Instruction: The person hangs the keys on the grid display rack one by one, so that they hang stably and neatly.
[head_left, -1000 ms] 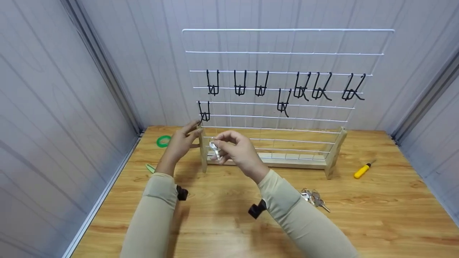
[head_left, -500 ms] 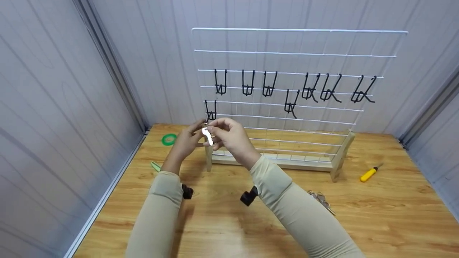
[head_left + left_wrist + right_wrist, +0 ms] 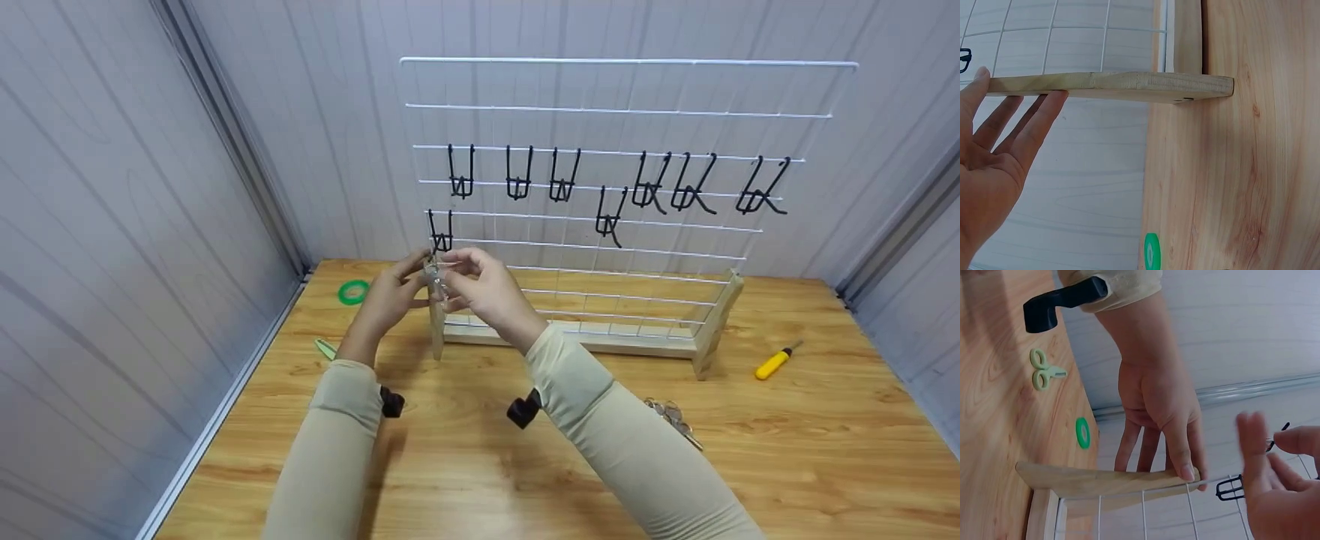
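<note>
My left hand (image 3: 999, 163) grips the wooden side post (image 3: 1129, 84) of the wire rack, thumb on one face and fingers on the other. My right hand (image 3: 484, 285) pinches a small silver key (image 3: 437, 282) in front of the post's top, just below the lowest left black hook (image 3: 442, 238). In the right wrist view, the right hand's fingertips meet near the hook's tip (image 3: 1285, 426); they hide most of the key. Whether its ring is on the hook, I cannot tell.
Several more black hooks (image 3: 517, 180) hang on the white wire grid (image 3: 630, 63). A bunch of keys (image 3: 673, 421) and a yellow-handled screwdriver (image 3: 774, 364) lie at right. Green tape (image 3: 352, 292) and pale green scissors (image 3: 1042, 372) lie at left.
My right hand has moved up and left, bringing the key toward the lowest left hook. The key has turned and shows less of its face. The left hand keeps hold of the post.
</note>
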The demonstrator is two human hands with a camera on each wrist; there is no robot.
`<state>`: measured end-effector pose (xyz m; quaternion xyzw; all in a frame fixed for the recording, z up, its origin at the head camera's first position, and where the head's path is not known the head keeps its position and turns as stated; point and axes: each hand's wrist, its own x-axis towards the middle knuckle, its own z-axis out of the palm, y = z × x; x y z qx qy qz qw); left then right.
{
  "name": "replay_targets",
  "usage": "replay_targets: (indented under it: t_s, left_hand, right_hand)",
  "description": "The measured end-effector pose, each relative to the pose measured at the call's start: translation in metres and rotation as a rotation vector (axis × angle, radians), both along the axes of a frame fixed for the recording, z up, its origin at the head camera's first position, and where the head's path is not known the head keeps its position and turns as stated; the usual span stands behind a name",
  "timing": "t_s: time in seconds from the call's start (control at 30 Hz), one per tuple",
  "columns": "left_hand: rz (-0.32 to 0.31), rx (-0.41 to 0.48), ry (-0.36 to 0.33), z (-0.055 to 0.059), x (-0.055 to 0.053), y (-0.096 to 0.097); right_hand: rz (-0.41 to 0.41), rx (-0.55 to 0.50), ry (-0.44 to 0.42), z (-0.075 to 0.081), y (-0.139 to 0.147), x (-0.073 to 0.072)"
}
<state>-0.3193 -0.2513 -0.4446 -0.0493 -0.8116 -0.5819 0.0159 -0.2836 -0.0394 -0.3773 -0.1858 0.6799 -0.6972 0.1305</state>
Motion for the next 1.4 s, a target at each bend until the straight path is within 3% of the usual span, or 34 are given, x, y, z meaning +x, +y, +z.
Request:
replay_targets:
  t_s: [0.17, 0.3, 0.6, 0.77, 0.97, 1.17, 1.4]
  left_hand:
    - [0.001, 0.024, -0.025, 0.001, -0.002, 0.004]
    - [0.01, 0.003, -0.034, 0.002, -0.001, 0.003]
    - [0.014, -0.023, -0.049, 0.0, 0.005, -0.004]
    - [0.018, -0.026, -0.046, 0.0, 0.005, -0.005]
    - [0.008, -0.007, -0.056, -0.001, 0.0, 0.001]
    - [0.009, -0.013, -0.059, 0.0, 0.0, 0.003]
    - [0.011, -0.009, -0.041, 0.0, 0.0, 0.004]
  right_hand:
    - [-0.021, 0.18, 0.087, -0.006, 0.026, 0.008]
    - [-0.044, 0.22, 0.127, -0.009, 0.056, 0.019]
    - [-0.145, 0.3, 0.138, -0.022, 0.17, 0.042]
    - [-0.204, 0.401, 0.093, -0.045, 0.243, 0.04]
    - [-0.221, 0.519, -0.02, -0.089, 0.309, 0.039]
    - [-0.163, 0.636, -0.111, -0.124, 0.333, 0.044]
    - [-0.135, 0.737, -0.126, -0.141, 0.331, 0.046]
